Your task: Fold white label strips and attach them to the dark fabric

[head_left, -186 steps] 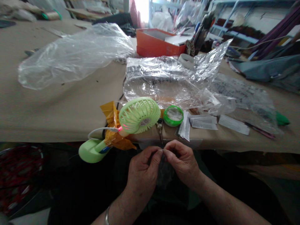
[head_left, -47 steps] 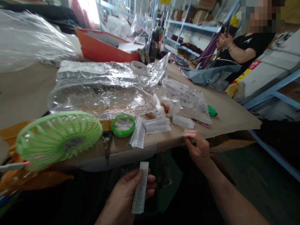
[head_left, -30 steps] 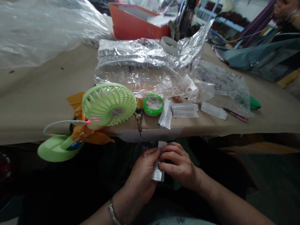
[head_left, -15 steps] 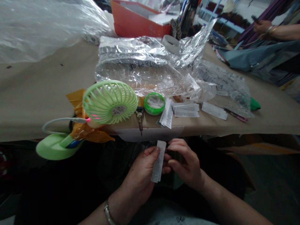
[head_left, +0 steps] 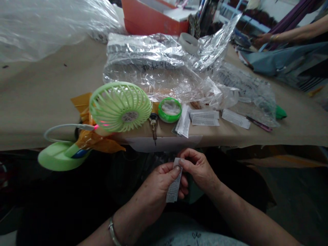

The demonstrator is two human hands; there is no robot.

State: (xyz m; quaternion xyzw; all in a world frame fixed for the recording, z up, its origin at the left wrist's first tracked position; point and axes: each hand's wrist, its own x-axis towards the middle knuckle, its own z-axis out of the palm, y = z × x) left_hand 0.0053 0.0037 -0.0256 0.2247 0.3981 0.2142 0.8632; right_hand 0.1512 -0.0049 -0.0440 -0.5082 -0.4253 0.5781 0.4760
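The printed strip [head_left: 173,189] is between the two hands, in front of the person's body and on the near side of the surface [head_left: 46,99] edge. Its long axis goes almost straight away from the person; the far end leans a little to the right, and the near end points back to the body. The left hand [head_left: 161,179] is closed around the strip: the thumb presses on the printed face, and the other fingers are curled behind. The right hand [head_left: 198,169] is bent, with thumb and forefinger pinched together at the far end of the strip.

On the surface, a narrow bundle of strips [head_left: 183,123] has its long axis also pointing away, leaning to the right. Beside it, a second group of strips [head_left: 205,118] lies crosswise, and a separate strip [head_left: 235,119] slants with its right end nearer to the person.

The round green tub [head_left: 170,119] stands just left of the bundle and contains a whitish material. Farther back, the orange box [head_left: 153,24] is open and has white paper inside. Before the box lies a clear plastic bag [head_left: 148,80] with black handwriting; what it contains, I cannot tell. A roll of tape [head_left: 189,43] rests on it.
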